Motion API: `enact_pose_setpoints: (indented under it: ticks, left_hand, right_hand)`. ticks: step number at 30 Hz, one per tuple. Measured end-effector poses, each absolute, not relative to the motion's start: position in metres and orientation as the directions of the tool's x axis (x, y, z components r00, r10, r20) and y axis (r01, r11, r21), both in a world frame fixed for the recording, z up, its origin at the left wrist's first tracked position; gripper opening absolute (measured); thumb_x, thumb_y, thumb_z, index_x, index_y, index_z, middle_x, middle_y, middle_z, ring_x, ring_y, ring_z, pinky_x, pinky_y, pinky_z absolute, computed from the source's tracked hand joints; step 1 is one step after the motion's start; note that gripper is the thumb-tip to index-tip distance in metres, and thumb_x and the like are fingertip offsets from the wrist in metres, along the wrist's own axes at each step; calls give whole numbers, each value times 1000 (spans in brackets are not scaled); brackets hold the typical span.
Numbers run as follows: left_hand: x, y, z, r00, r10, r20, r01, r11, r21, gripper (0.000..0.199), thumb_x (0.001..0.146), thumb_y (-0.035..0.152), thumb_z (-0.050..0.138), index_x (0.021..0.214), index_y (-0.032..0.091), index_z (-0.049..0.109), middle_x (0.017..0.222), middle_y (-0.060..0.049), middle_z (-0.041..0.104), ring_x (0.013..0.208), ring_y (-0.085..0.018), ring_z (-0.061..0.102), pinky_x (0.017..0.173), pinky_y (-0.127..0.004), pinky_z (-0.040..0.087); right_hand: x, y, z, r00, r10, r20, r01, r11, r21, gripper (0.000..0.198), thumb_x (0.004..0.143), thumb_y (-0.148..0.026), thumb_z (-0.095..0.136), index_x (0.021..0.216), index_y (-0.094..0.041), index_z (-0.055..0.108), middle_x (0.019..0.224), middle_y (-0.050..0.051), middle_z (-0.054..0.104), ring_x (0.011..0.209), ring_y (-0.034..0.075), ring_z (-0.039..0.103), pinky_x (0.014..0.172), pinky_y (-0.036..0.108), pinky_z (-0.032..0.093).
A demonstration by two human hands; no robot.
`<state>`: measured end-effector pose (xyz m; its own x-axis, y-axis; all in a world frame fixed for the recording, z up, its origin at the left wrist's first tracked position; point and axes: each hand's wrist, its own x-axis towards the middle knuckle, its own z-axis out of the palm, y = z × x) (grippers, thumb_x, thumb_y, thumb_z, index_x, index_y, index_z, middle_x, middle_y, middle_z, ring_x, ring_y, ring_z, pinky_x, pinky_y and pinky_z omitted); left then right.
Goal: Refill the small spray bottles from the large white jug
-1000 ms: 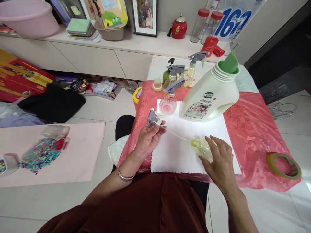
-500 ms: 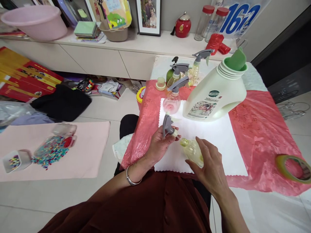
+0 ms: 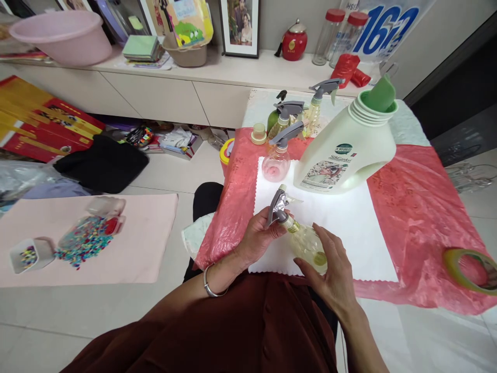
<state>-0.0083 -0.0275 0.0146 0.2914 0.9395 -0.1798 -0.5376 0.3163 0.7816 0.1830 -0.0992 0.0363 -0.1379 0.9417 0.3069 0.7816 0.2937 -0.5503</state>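
My left hand [image 3: 258, 233] is closed around a grey trigger spray head [image 3: 280, 205], whose collar meets the neck of a clear yellowish bottle [image 3: 306, 242]. My right hand [image 3: 334, 264] grips the body of that bottle, which lies tilted over a white scalloped sheet [image 3: 359, 228]. Beyond the hands stands a pink-tinted spray bottle [image 3: 276, 163] with its own grey trigger. A large pale green jug [image 3: 349, 145] with a green piece in its mouth stands at the right of it.
More spray bottles [image 3: 316, 106] and a small pale cap [image 3: 258, 133] stand at the table's back. Red plastic film [image 3: 415, 207] covers the table, with a tape roll [image 3: 470, 270] at its right edge. Colourful beads [image 3: 86, 242] lie on a pink mat [image 3: 155, 233] at left.
The spray head was apart from the bottle, and is now against the bottle's neck. My left hand has tilted it to the right. The view has shifted slightly.
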Motion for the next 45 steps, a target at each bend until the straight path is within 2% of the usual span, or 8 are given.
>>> enact_pose_setpoints:
  ticks: [21, 25, 27, 30, 32, 35, 39, 45]
  left_hand:
    - [-6, -27, 15, 379, 904, -197, -540, 389, 747, 44, 65, 39, 94, 102, 21, 77, 102, -7, 77, 95, -22, 68, 94, -38, 47]
    - [-7, -28, 15, 391, 903, -177, -534, 379, 755, 43, 66, 40, 94, 101, 20, 77, 103, -9, 77, 98, -24, 68, 94, -39, 46]
    - [-9, -28, 16, 412, 897, -163, -530, 381, 757, 41, 69, 38, 92, 101, 19, 76, 102, -8, 76, 99, -24, 68, 95, -39, 45]
    - [-10, -28, 21, 467, 874, -138, -535, 403, 742, 37, 73, 36, 90, 102, 19, 75, 99, -8, 76, 100, -24, 69, 96, -39, 46]
    - [-11, -27, 25, 511, 851, -123, -544, 430, 720, 38, 73, 35, 90, 104, 18, 75, 97, -8, 76, 98, -24, 70, 96, -40, 47]
    - [-11, -27, 30, 573, 813, -100, -553, 474, 686, 39, 71, 36, 91, 102, 17, 75, 96, -9, 75, 96, -26, 71, 95, -42, 48]
    - [-12, -27, 31, 589, 802, -96, -565, 494, 661, 39, 70, 36, 91, 101, 17, 77, 96, -9, 75, 92, -24, 69, 92, -40, 48]
    - [-12, -26, 38, 486, 850, -204, -560, 482, 674, 42, 68, 37, 93, 100, 15, 78, 96, -9, 74, 92, -21, 65, 91, -35, 43]
  right_hand:
    - [180, -99, 33, -143, 931, 337, 707, 334, -623, 65, 100, -49, 64, 154, -21, 40, 138, 11, 48, 122, 26, 52, 99, 42, 51]
    - [182, -100, 31, -121, 945, 305, 655, 307, -691, 67, 96, -47, 69, 153, -20, 43, 136, 11, 50, 119, 24, 54, 99, 39, 52]
    - [185, -102, 29, -102, 974, 203, 545, 225, -808, 69, 93, -47, 72, 151, -20, 47, 135, 10, 52, 118, 24, 56, 99, 37, 53]
    - [190, -102, 26, -148, 987, -71, 163, -46, -985, 69, 88, -46, 76, 148, -23, 51, 140, 9, 50, 127, 25, 54, 106, 35, 50]
    - [193, -102, 24, -246, 949, -198, -142, -237, -961, 67, 85, -45, 79, 145, -25, 56, 142, 8, 49, 129, 26, 53, 110, 34, 49]
    - [195, -99, 23, -361, 889, -282, -447, -430, -784, 60, 80, -47, 83, 134, -26, 67, 130, 9, 58, 114, 25, 63, 97, 32, 56]
    - [194, -96, 23, -389, 834, -391, -551, -551, -627, 53, 72, -47, 88, 118, -22, 76, 116, 10, 65, 97, 23, 68, 83, 28, 60]
    - [187, -99, 24, -255, 872, -418, -519, -488, -702, 53, 77, -48, 87, 122, -24, 74, 126, 12, 60, 102, 24, 67, 83, 27, 59]
